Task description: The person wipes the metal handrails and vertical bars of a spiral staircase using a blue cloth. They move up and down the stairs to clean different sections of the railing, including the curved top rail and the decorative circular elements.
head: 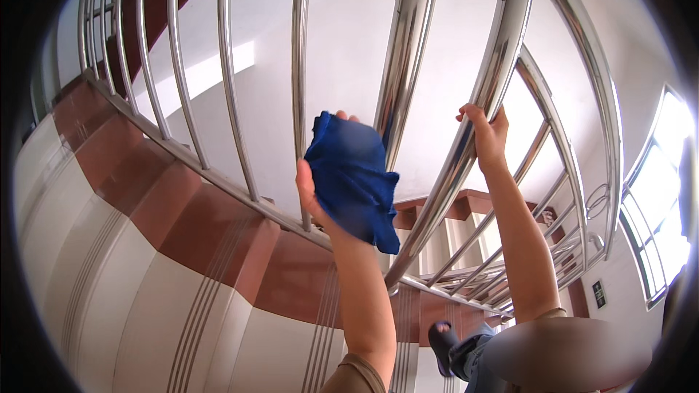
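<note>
A crumpled dark blue cloth [352, 174] lies over the palm of my left hand [312, 193], whose thumb shows at the cloth's left edge and whose fingertips show above its top. This hand is beside a slim steel baluster and in front of a thick polished steel post [412, 38]. Farther right, my right hand [489, 133] is wrapped around a second thick steel tube [464, 141] of the stair railing. Part of the left palm is hidden under the cloth.
Stairs with cream treads [207, 316] and reddish-brown edging [295, 278] run along the railing's left side. More steps [453, 234] show behind the bars. A barred window [658, 202] is at the right. A slippered foot [441, 344] stands below.
</note>
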Demonstrator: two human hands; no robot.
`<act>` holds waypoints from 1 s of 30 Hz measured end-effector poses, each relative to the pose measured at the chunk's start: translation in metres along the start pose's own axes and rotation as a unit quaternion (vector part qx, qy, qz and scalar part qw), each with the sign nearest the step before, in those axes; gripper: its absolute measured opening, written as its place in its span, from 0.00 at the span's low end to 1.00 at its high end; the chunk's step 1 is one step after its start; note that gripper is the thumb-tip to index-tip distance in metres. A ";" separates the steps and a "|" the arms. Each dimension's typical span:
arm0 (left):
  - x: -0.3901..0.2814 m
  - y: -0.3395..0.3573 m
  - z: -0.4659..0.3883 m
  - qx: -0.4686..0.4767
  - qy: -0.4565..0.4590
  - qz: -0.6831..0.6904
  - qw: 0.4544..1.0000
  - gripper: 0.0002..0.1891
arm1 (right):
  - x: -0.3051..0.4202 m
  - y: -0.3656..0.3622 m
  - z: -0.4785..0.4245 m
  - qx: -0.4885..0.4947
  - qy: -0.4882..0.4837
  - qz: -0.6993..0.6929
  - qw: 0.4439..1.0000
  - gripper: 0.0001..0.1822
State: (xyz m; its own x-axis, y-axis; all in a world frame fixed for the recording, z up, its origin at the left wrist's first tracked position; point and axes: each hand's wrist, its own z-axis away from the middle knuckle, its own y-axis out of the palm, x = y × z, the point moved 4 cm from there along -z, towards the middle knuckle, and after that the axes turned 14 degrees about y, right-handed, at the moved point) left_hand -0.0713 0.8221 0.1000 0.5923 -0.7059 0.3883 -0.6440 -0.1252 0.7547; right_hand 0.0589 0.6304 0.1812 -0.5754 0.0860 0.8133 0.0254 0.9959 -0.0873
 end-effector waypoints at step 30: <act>-0.060 0.015 -0.017 -0.042 -0.130 -0.274 0.952 0.31 | -0.014 0.002 0.013 0.010 0.023 -0.084 0.996 0.20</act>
State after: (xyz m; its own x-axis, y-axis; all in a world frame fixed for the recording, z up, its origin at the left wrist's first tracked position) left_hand -0.1078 0.8745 0.0970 0.6812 -0.7007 -0.2123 -0.2251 -0.4763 0.8500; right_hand 0.0559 0.6304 0.1621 -0.5325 -0.0809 0.8425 -0.0848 0.9955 0.0420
